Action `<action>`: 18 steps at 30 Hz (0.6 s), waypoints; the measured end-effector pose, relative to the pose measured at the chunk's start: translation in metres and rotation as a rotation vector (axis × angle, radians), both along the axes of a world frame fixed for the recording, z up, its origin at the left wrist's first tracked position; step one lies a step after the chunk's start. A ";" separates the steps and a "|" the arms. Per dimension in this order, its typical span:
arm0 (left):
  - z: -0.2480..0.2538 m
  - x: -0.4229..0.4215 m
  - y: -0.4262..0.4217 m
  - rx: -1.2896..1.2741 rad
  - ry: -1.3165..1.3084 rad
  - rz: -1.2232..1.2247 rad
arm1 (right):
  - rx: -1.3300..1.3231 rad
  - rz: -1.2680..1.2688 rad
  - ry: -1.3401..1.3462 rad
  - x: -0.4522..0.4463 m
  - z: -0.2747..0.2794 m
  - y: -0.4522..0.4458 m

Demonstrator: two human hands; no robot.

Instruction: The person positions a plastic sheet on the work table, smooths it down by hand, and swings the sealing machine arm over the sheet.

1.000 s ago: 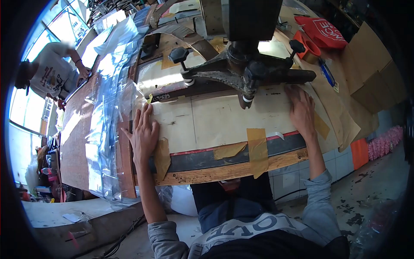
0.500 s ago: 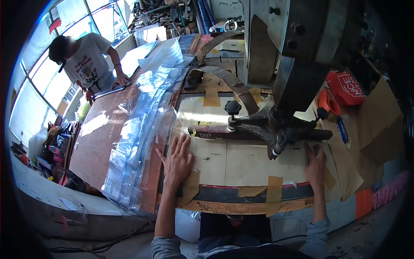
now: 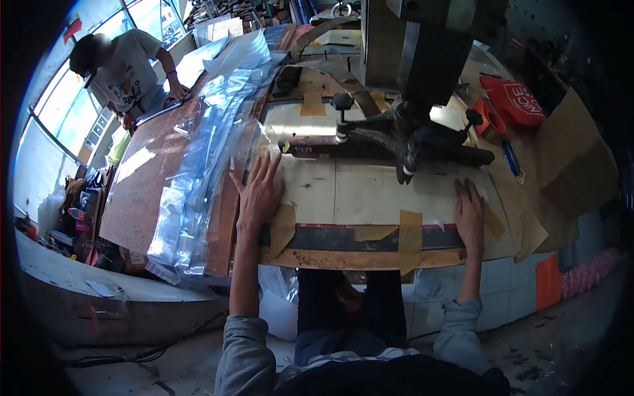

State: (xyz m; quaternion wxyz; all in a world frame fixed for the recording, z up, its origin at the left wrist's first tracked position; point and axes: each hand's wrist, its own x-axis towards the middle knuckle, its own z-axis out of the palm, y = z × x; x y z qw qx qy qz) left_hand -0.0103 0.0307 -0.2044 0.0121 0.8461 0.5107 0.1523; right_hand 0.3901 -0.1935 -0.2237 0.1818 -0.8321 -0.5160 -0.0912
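Observation:
My left hand [image 3: 261,198] lies flat with spread fingers at the left end of a pale sheet [image 3: 370,188], near clear plastic film. At the sheet's right end, my right hand [image 3: 469,214] rests with its fingers stretched forward. Neither hand holds anything. Between and beyond them, a dark press bar [image 3: 436,156] spans the sheet, carried by a metal bracket with black knobs [image 3: 341,102]. Brown tape [image 3: 410,234] crosses the front edge onto the wooden board [image 3: 317,259]. What lies under the bar is hidden.
Plastic sleeves [image 3: 198,185] cover part of the brown tabletop [image 3: 142,198] on the left. Another person [image 3: 132,76] works at its far side. A machine column [image 3: 432,59] rises ahead. To the right are an orange tape dispenser [image 3: 489,120], a red bag [image 3: 514,99] and brown paper [image 3: 574,158].
The whole scene sits higher in view as the camera has tipped down. My right hand's fingers look straighter. My left hand stays at the sheet's left end.

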 end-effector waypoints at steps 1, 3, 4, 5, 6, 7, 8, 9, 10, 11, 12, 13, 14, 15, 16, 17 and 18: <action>0.001 -0.004 -0.010 0.008 -0.020 -0.014 | 0.012 0.001 0.024 -0.008 -0.004 -0.008; -0.005 -0.010 -0.039 0.067 -0.073 -0.012 | 0.058 0.001 0.016 -0.031 -0.012 -0.022; -0.006 -0.009 -0.052 0.109 -0.108 -0.012 | 0.093 0.001 0.002 -0.040 -0.011 -0.025; -0.008 -0.006 -0.071 0.116 -0.196 -0.033 | 0.122 0.011 0.003 -0.050 -0.010 -0.030; -0.011 -0.003 -0.097 0.119 -0.280 -0.053 | 0.146 0.023 0.007 -0.062 -0.011 -0.039; -0.016 -0.001 -0.120 0.121 -0.365 -0.072 | 0.171 0.037 0.010 -0.073 -0.012 -0.047; -0.022 0.001 -0.138 0.136 -0.377 -0.075 | 0.194 0.031 0.007 -0.082 -0.009 -0.053; -0.028 0.004 -0.153 0.154 -0.392 -0.079 | 0.225 0.006 0.004 -0.090 -0.012 -0.057; -0.033 0.010 -0.164 0.280 -0.365 -0.040 | 0.255 -0.019 0.002 -0.097 -0.019 -0.061; -0.042 0.012 -0.170 0.327 -0.401 -0.013 | 0.282 -0.043 0.001 -0.102 -0.027 -0.064; -0.056 0.014 -0.171 0.376 -0.437 0.013 | 0.338 -0.059 -0.041 -0.103 -0.038 -0.064; -0.062 0.017 -0.170 0.421 -0.472 0.040 | 0.361 -0.057 -0.052 -0.104 -0.043 -0.065; -0.067 0.019 -0.167 0.470 -0.491 0.049 | 0.385 -0.055 -0.065 -0.104 -0.045 -0.064; -0.070 0.021 -0.163 0.489 -0.509 0.049 | 0.410 -0.053 -0.078 -0.104 -0.045 -0.063; -0.073 0.021 -0.162 0.507 -0.524 0.049 | 0.415 -0.058 -0.086 -0.105 -0.044 -0.062; -0.076 0.021 -0.162 0.523 -0.537 0.047 | 0.412 -0.058 -0.078 -0.106 -0.043 -0.062; -0.073 0.023 -0.165 0.491 -0.539 0.058 | 0.410 -0.058 -0.070 -0.106 -0.042 -0.063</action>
